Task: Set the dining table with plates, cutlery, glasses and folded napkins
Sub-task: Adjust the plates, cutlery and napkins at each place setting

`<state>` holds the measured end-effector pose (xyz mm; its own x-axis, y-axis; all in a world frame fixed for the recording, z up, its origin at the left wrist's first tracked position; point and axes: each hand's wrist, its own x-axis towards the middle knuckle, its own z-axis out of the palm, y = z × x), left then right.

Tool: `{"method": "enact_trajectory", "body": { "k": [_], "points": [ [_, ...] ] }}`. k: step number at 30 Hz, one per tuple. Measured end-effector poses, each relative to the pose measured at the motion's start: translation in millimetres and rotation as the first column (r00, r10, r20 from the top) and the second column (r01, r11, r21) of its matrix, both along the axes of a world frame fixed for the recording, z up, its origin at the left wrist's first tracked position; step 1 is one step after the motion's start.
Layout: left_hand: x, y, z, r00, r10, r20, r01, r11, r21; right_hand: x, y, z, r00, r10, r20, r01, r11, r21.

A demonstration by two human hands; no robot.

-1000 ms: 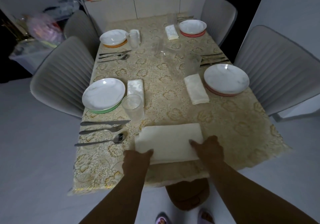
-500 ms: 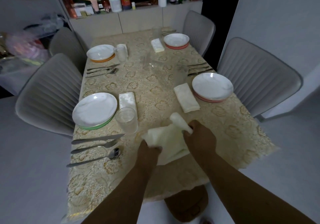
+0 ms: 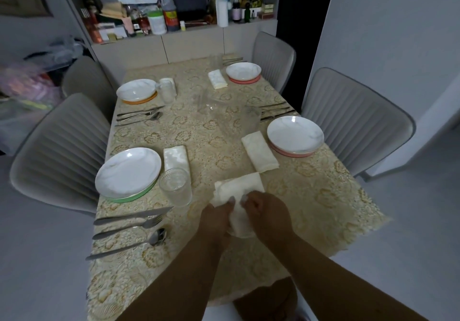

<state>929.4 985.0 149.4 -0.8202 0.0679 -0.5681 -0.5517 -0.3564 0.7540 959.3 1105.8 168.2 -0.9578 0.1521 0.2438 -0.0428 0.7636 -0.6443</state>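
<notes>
Table [image 3: 323, 211] under gold floral cloth, four grey chairs [image 3: 57, 146] around; my left hand [image 3: 217, 217] and right hand [image 3: 270, 212] grip a cream napkin [image 3: 239, 189].

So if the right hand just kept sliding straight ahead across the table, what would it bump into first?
Probably the folded napkin lying beside the pink-rimmed plate. The right hand already grips a cream napkin, which would reach it first. Depth is hard to judge from one view.

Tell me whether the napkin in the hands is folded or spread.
Partly folded: the napkin is bunched between the left hand and right hand.
</notes>
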Motion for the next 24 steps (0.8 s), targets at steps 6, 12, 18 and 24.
{"method": "enact_trajectory", "body": {
  "k": [6,12,18,24],
  "points": [
    [-16.6,27.0,6.0,0.996,-0.019,-0.091,0.016,0.999,-0.031,-43.3,46.0,3.0,0.887,-0.029,0.461,0.284,0.822,-0.494],
    [-43.2,52.5,-10.4,0.989,-0.043,-0.144,-0.012,0.933,-0.36,-84.0,75.2,-12.4,0.932,-0.044,0.361,0.129,0.968,-0.215],
    [-75.3,63.4,-42.3,0.99,0.042,-0.133,-0.117,0.77,-0.628,-136.0,88.4,-42.4,0.922,0.136,0.362,-0.125,0.991,-0.051],
    [-111.4,59.2,-50.2,0.997,-0.074,-0.002,0.019,0.284,-0.959,-156.0,79.1,-69.5,0.967,0.228,0.109,-0.248,0.943,0.223]
  ]
}}
